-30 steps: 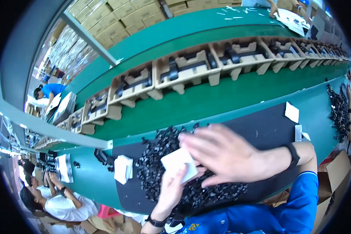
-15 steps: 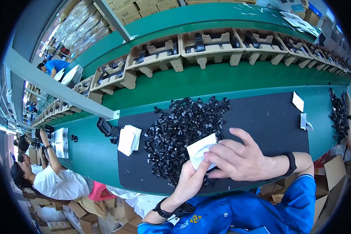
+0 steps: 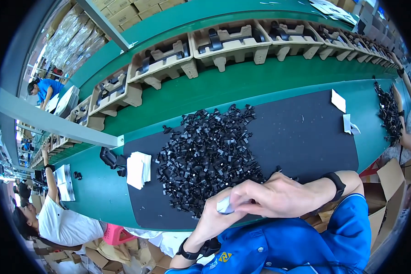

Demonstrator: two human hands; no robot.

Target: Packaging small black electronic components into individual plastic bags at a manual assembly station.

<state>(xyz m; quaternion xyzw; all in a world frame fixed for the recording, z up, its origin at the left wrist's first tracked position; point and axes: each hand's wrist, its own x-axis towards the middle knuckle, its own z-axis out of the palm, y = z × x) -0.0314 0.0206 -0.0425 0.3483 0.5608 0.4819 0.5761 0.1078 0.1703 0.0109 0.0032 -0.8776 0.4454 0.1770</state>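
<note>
The person in the blue shirt stands at the near edge of the black mat (image 3: 301, 132), and both hands meet just below the heap of small black plastic parts (image 3: 210, 155) piled on that mat. The left hand (image 3: 214, 218) comes up from below with its fingers curled around a small white packet (image 3: 224, 206), and the right hand (image 3: 278, 197) reaches across from the right side of the mat, its thumb and forefinger pinching the same packet from above. Only a corner of the packet shows between the fingers. A dark band sits on each wrist.

At the left end of the mat lies a stack of white packets (image 3: 138, 169), with a black tool (image 3: 110, 159) just beside it on the green bench. Near the right end of the mat lie two loose white slips (image 3: 338, 100). Beyond the mat, across a green strip, a row of tan pulp trays (image 3: 233, 43) holding black items runs along the green conveyor. To the left of the mat a co-worker in a white shirt (image 3: 64, 223) is at the bench, an arm raised towards a stack of papers.
</note>
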